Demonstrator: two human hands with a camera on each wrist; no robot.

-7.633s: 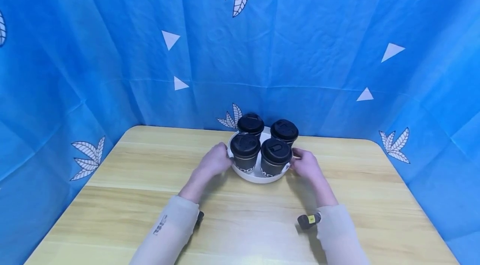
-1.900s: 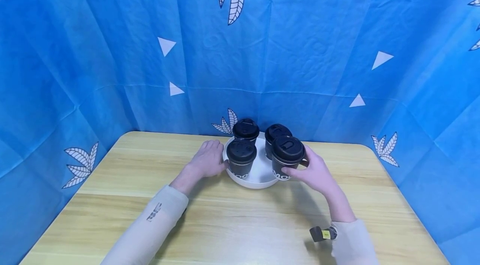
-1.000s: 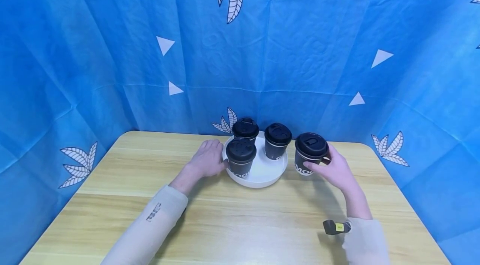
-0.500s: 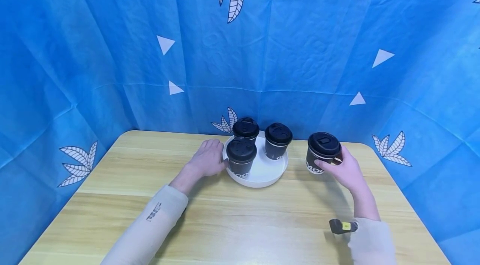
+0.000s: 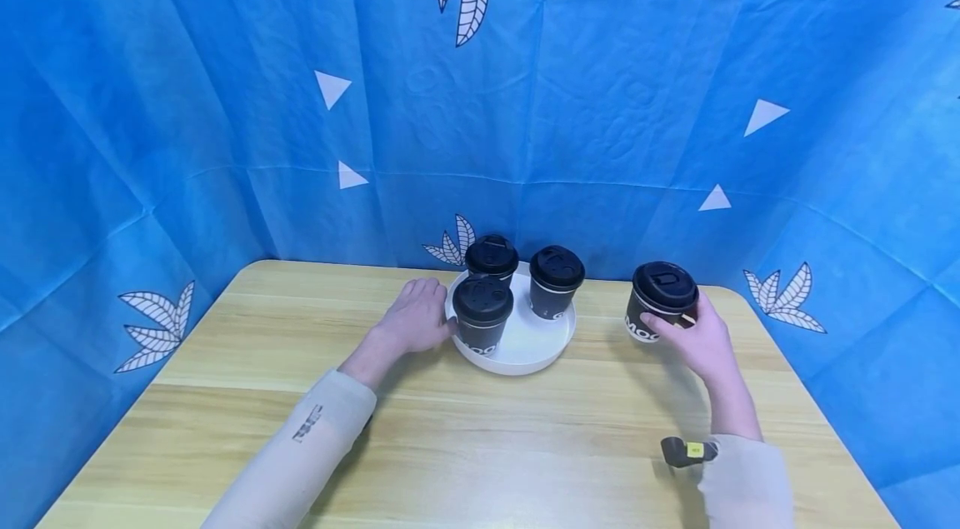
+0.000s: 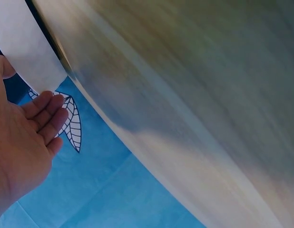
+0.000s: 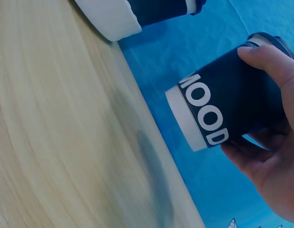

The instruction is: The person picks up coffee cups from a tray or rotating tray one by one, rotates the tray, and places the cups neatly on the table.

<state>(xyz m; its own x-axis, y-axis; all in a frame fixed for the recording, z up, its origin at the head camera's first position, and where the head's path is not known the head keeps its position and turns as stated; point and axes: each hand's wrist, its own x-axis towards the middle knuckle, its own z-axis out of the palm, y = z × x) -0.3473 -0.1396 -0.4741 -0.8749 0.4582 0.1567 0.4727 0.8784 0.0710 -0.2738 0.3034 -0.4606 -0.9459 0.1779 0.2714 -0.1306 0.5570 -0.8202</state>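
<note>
At the far right part of the bench (image 5: 480,446), the right hand (image 5: 705,339) holds a dark lidded cup (image 5: 658,296) between its thumb, on the near side, and its bent fingers on the other. In the right wrist view the pale base of this cup stands clear of the bench, and white lettering (image 7: 204,110) reading "MOOD" runs round its lower part. It hangs well apart from the white round tray (image 5: 536,346), which sits near the back edge.

Three more lidded cups stand upright on the tray: a front left cup (image 5: 482,321), a back left cup (image 5: 491,257) partly hidden behind it, and a back right cup (image 5: 553,287). The tray's front right part shows bare. At its left side rests the left hand (image 5: 415,319), fingers relaxed and slightly bent, their tips at the tray's edge, the thumb apart from them.

Both arms wear pale sleeves (image 5: 307,446); a black device (image 5: 678,451) with a yellow label sticks out at the right cuff. Blue cloth (image 5: 637,54) printed with white leaves and triangles hangs behind the bench.
</note>
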